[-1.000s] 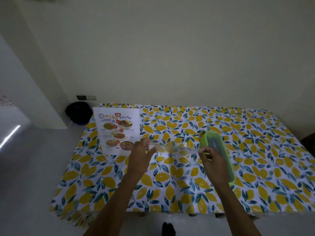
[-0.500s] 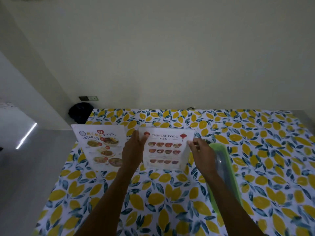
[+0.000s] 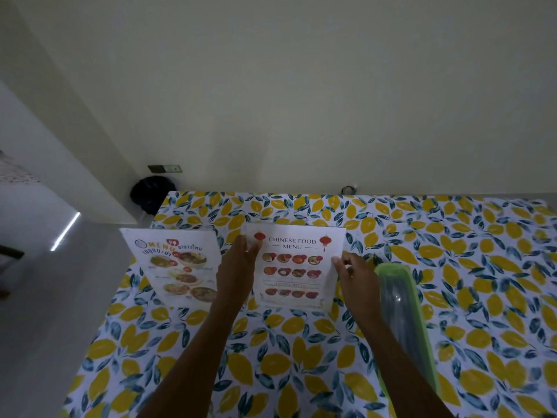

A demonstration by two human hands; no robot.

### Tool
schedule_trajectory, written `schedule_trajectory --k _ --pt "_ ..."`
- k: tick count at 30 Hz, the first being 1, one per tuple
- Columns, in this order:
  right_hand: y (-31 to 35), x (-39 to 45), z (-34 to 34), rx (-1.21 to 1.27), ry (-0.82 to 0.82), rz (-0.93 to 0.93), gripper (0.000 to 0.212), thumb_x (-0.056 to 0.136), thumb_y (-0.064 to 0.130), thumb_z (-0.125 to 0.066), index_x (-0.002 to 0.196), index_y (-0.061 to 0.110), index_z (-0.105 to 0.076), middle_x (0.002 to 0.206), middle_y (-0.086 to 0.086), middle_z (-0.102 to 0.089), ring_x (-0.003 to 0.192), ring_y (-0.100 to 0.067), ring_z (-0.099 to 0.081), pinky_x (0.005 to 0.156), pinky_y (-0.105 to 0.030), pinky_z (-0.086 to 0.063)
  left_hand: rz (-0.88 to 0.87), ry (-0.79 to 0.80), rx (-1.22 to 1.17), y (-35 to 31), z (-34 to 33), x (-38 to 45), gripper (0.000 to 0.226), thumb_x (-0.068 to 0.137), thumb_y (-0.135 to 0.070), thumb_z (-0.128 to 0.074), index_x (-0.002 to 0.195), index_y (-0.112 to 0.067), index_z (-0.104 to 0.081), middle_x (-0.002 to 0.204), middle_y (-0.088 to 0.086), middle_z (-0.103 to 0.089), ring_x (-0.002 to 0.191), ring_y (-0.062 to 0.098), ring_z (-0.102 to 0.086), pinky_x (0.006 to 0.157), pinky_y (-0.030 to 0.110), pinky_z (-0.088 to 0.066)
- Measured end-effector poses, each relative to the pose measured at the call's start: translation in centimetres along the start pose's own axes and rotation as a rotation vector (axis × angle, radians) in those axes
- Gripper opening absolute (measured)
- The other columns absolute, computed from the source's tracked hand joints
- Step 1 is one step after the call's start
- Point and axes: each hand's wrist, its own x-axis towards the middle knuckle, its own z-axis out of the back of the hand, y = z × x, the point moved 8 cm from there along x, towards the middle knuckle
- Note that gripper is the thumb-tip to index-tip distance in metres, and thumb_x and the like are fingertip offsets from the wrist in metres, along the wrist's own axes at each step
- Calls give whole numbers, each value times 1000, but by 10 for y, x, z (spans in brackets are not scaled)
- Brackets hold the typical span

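1. Thai menu sheet [image 3: 177, 267]: white, rectangular, thin paper printed with dish photographs. It is placed just left of the grip and is partly overhung past the table's left edge.

2. Left hand [image 3: 238, 267]: set at the left edge of item 3, near its upper corner. The edge is pinched between the thumb in front and the fingers behind.

3. Chinese food menu sheet [image 3: 297, 267]: white, flat, rectangular paper with red lanterns and rows of small round dish pictures. It is held between the two hands, over the cloth, with its long axis running away from the person. Whether its lower edge is rested on the cloth cannot be told. Neither hand is nearer, as opposite edges are gripped; a straight lowering onto the bare cloth beneath is judged the likely move.

4. Right hand [image 3: 355, 276]: closed on the sheet's right edge at mid-height, thumb and fingertips pinched together.

5. Long, narrow container [image 3: 404, 312]: clear, smooth plastic with a green rim, laid just right of the grip and roughly parallel to the sheet's long axis.

6. Tablecloth [image 3: 482, 267]: white, printed with yellow lemons and dark blue leaves, spread under everything.
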Motion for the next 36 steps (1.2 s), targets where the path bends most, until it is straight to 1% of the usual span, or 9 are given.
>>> schedule_trajectory --k 4,8,12,15,19,23,27,31,36 --pt "2 -5 3 -16 -14 -3 21 96 37 -59 79 23 -57 77 6 -63 67 -9 -60 56 -33 -49 -38 -12 22 -2 -1 -4 38 98 -58 -41 111 -22 -50 103 5 -67 95 28 -66 80 45 -54" --pt "3 -7 3 -47 -6 -19 21 93 31 -64 76 24 -54 79 3 -66 72 -16 -64 60 -36 -53 -61 -14 114 -9 1 -12 47 102 -51 -36 126 -12 -48 120 13 -63 110 35 -61 86 46 -48" --pt "3 -10 2 -91 36 -37 8 92 28 -64 95 21 -65 95 0 -71 86 -20 -68 68 -33 -53 -36 42 79 -9 4 -20 61 99 -59 -35 138 -12 -37 135 14 -59 120 35 -59 94 48 -47" --pt "3 -20 11 -77 -7 -106 25 92 32 -65 114 18 -65 107 -2 -72 92 -24 -69 76 -35 -53 -68 52 85 -4 13 -27 86 90 -73 -39 150 -12 -26 143 14 -55 125 33 -58 98 51 -49" --pt "16 -54 18 -114 -68 -127 26 93 32 -62 114 17 -62 108 -4 -73 90 -26 -70 75 -36 -52 -192 36 271 8 29 -45 90 89 -76 -28 144 -6 -40 134 17 -57 119 35 -57 93 48 -51" --pt "47 -100 -7 -162 10 -43 29 92 29 -64 118 17 -60 108 -3 -70 88 -24 -69 70 -31 -50 -352 -17 416 35 50 -66 79 95 -69 -23 120 -6 -64 115 16 -65 105 37 -62 84 48 -53" --pt "80 -139 -48 -317 146 40 32 96 36 -59 124 20 -57 120 -5 -63 104 -27 -63 78 -43 -55 -377 -42 496 75 79 -82 68 96 -64 -31 116 -10 -68 116 14 -67 109 36 -62 90 49 -50" --pt "108 -166 -83 -362 214 57 41 96 42 -55 132 21 -52 126 -5 -60 111 -27 -61 83 -43 -55 -361 -74 565 120 114 -92 68 93 -61 -34 112 -6 -71 111 16 -69 101 37 -66 84 48 -54" --pt "137 -187 -119 -366 283 74 43 97 41 -54 135 23 -50 131 -3 -59 113 -27 -60 86 -45 -55 -283 -38 561 176 143 -90 69 96 -64 -36 122 -7 -65 122 16 -66 114 36 -62 91 50 -52"
